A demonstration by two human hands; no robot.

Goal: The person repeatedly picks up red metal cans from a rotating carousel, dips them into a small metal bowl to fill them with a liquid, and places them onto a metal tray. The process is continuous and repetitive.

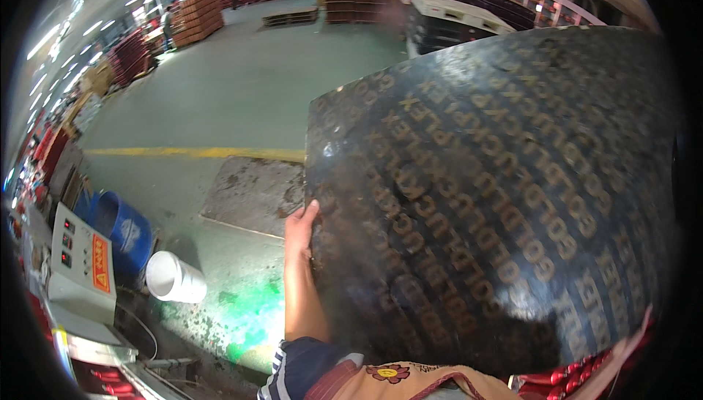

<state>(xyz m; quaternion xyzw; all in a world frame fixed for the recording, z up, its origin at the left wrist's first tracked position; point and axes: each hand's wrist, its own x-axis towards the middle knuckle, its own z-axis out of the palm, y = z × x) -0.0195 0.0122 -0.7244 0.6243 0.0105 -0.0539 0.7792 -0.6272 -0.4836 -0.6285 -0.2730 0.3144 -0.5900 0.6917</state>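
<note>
A large dark board with a glossy, scuffed face and rows of brownish printed lettering stands tilted in front of me, filling the right half of the view. My left hand is closed on its left edge. The thumb lies on the near face, and the other fingers are mostly behind the board. At the lower right, my right forearm runs up along the board's lower right edge. My right hand shows only as a narrow strip near the dark rim there, its fingers not clear.
Left of me stand a control box with displays, a blue drum and a white bucket. A grey flat sheet lies on the green floor by a yellow line. Farther back are stacked panels, a pallet and two people.
</note>
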